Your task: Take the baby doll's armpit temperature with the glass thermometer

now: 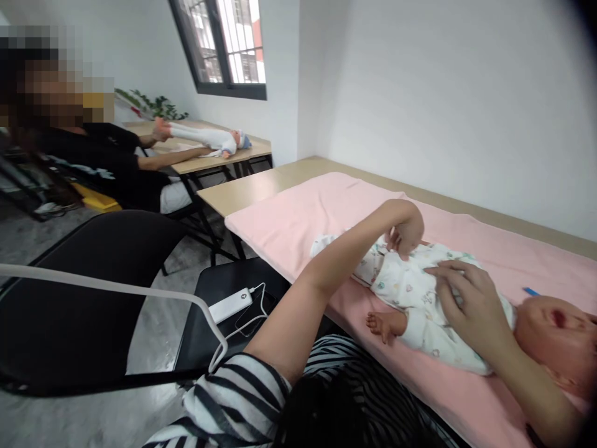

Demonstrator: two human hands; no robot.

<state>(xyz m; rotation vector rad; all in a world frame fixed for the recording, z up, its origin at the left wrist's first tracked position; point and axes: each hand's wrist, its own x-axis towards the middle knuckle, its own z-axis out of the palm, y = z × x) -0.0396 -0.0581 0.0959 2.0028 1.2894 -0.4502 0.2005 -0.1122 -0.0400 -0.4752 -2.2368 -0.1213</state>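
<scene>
Hands (476, 305) at a smooth, round-headed doll (426, 323) on creased pink cloth (298, 224)

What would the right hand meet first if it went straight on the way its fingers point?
Probably the left hand, bent down over the patterned white top; depth is unclear, so the right hand might brush that top first.

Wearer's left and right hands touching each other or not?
Apart. The head view shows part of the doll's printed top between the left hand and the right hand's fingertips.
</scene>
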